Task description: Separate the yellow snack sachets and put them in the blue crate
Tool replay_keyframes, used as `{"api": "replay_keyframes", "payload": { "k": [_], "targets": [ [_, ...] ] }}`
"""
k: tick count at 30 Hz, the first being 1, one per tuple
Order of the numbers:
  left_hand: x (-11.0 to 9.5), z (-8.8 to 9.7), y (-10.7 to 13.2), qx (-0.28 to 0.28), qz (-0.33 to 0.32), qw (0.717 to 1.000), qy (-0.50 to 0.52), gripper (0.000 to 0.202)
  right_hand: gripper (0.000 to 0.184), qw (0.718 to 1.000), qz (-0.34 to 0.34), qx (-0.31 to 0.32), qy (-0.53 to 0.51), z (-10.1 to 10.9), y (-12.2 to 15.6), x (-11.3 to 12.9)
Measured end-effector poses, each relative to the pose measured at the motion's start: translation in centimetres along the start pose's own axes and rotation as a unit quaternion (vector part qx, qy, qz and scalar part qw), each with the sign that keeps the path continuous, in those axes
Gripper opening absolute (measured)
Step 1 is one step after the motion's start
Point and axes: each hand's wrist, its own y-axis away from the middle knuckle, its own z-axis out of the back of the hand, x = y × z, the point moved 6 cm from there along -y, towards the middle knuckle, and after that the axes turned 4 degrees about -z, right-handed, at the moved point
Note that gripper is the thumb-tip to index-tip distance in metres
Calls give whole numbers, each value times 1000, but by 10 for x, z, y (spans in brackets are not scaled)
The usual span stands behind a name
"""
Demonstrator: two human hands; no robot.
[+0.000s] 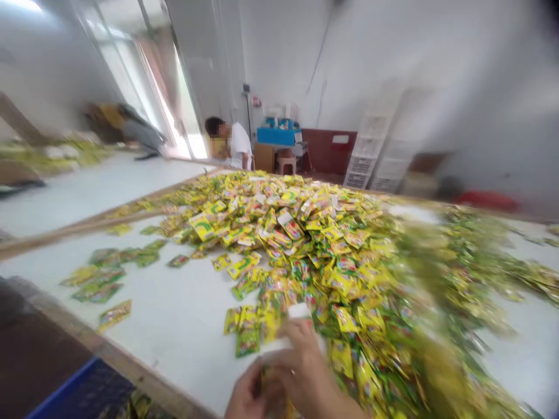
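Observation:
My left hand (247,393) and my right hand (308,372) are close together at the bottom middle, at the near edge of a heap of small yellow and green packets (340,279). The fingers of both hands are curled in over something low between them, too blurred and covered to name. Just beyond my right fingertips is a white-topped packet (299,312). Left of that lie a few yellow and green packets (247,342), flat on the white table (174,314).
Loose packets (102,276) are scattered at the left. A wooden rim (87,326) edges the table, with a blue crate (65,387) below it. Across the heap is a person in white (240,142). Stacked white crates (369,148) stand by the wall.

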Motion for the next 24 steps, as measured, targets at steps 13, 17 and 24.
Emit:
{"api": "replay_keyframes", "payload": {
  "k": [13,17,24],
  "targets": [
    [-16,0,21,60,135,980,134,36,36,763,-336,127,-537,-31,47,-31],
    [-18,1,24,52,167,969,172,45,34,783,-337,130,-506,-36,41,-24],
    [-34,12,10,106,128,983,75,56,22,864,-319,91,-379,-40,44,-28]
  ]
}}
